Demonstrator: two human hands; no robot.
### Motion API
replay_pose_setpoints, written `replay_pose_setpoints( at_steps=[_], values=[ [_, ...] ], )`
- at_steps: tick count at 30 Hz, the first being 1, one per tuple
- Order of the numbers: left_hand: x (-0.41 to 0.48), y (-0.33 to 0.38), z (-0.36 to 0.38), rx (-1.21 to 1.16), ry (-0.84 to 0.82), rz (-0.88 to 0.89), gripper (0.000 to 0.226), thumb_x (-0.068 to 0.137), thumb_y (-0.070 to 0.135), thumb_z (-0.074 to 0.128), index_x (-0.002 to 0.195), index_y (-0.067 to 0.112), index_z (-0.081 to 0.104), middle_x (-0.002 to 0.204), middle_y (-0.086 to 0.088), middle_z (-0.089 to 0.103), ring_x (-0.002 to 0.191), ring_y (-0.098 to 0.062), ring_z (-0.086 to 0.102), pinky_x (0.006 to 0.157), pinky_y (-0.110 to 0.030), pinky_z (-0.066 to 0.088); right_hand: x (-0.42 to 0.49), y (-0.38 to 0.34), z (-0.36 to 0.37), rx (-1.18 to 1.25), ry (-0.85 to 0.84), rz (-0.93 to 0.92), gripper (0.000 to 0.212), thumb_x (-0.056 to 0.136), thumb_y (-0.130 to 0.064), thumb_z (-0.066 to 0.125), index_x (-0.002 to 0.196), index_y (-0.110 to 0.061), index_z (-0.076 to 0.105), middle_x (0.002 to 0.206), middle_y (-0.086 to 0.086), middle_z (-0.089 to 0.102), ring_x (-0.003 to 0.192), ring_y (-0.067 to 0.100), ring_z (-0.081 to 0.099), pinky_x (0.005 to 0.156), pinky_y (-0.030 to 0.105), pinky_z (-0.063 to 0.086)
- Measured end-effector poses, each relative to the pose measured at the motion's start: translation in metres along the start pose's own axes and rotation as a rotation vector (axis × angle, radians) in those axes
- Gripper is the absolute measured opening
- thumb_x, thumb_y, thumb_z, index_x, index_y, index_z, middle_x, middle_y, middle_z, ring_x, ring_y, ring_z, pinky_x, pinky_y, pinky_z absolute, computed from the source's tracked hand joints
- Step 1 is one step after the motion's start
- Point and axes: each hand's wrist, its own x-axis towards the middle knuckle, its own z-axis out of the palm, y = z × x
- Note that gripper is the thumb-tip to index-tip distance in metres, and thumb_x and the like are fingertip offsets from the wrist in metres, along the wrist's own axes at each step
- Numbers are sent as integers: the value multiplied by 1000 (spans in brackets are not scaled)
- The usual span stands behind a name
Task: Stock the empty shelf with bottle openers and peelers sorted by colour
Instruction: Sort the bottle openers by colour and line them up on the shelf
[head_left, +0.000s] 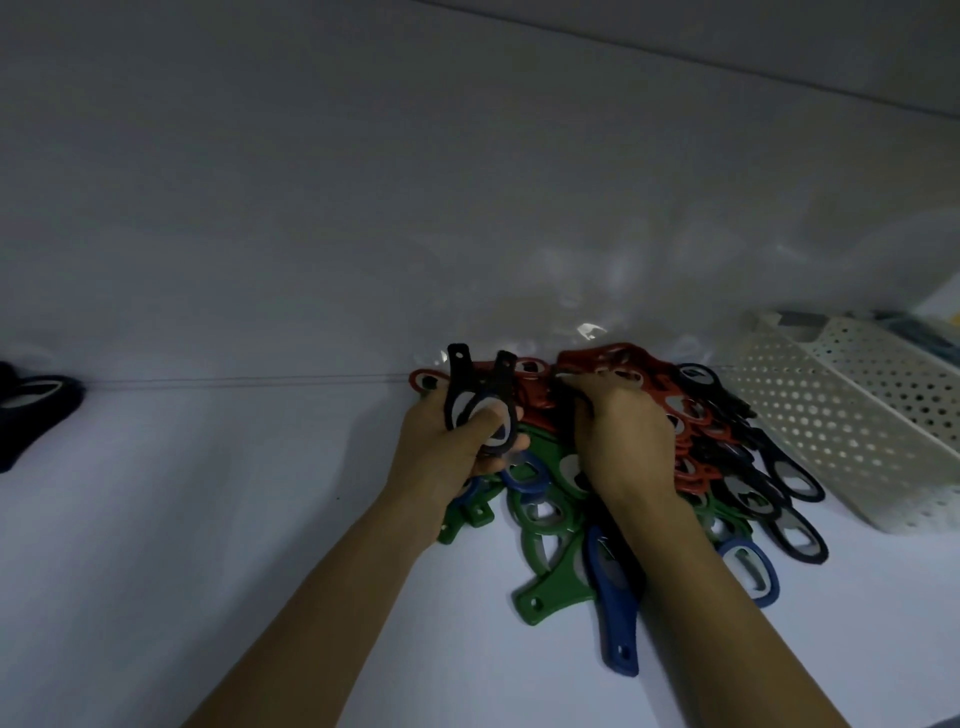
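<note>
While the left hand (452, 457) grips two black plastic bottle openers (480, 405) at frame centre, the right hand (618, 436), its grip unclear, reaches into the mixed red, green, blue and black heap (550, 519) just beside, so colour sorting seems in hand, and the next move calls for freeing another black one cleanly.

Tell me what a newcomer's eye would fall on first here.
First comes the mixed heap of red, green, blue and black openers, centre-right on the white shelf. Next, at the heap's left edge, the left hand grips black openers with their handles pointing up, while the right hand rests on the red ones. A white perforated basket sits at the far right.
</note>
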Motion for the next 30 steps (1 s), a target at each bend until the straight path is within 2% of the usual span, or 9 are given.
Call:
replay_pose_setpoints(
  at_steps=[7,10,15,17,20,23,25,27,30],
  values=[
    [2,-2,-1,42,-20,0,17,90,15,61,106,10,62,81,-3,74,64,-12,71,47,-14,49,-3,8,-7,49,298,59,16,75,-13,73,92,-15,75,82,7,58,81,30,53,73,29,27],
    [4,-2,-1,-11,-42,-19,21,91,22,59,107,9,62,84,-5,75,69,-18,72,50,-16,50,-6,4,-10,231,391,-15,22,79,-8,65,98,-15,74,77,2,61,70,21,57,70,27,33],
    [3,1,2,-64,-92,-63,42,79,56,53,98,22,68,86,-2,75,75,-16,72,54,-21,54,-15,-16,-2,370,124,-333,34,79,-1,59,110,-9,71,89,5,69,80,19,59,73,36,48],
    [2,0,0,33,-96,2,29,87,43,56,107,23,66,89,4,74,79,-12,71,57,-19,53,-15,-21,1,390,-10,-394,42,76,6,54,111,-9,71,95,7,65,88,22,56,77,38,47],
    [0,-1,-1,28,-77,26,17,93,24,57,108,21,64,87,2,74,73,-13,71,54,-18,52,-14,-21,0,510,-30,-263,44,77,6,48,111,-11,71,99,7,63,94,22,57,81,42,49],
    [0,-3,1,25,-50,31,15,90,15,60,105,18,63,85,-2,74,69,-14,71,52,-18,52,-10,-6,-2,285,80,-69,36,82,-3,51,113,-13,68,108,6,65,103,23,58,92,42,45],
    [2,-6,-1,34,-16,50,23,87,12,64,109,18,62,93,-4,73,77,-15,71,56,-19,54,-5,-1,-3,-3,-10,54,36,86,-15,56,121,-21,63,120,3,62,115,24,52,100,39,29],
    [4,-9,-1,41,13,79,29,84,12,67,112,18,62,98,-3,71,81,-14,70,58,-19,54,-1,2,-1,-159,-101,127,34,89,-26,55,123,-30,60,123,-1,59,119,22,47,96,35,19],
    [6,-12,0,35,17,103,23,83,13,67,103,24,64,87,4,74,73,-8,70,53,-15,52,2,0,4,-204,-81,114,31,90,-23,51,117,-31,64,116,-2,62,114,21,49,91,37,22]
  ],
)
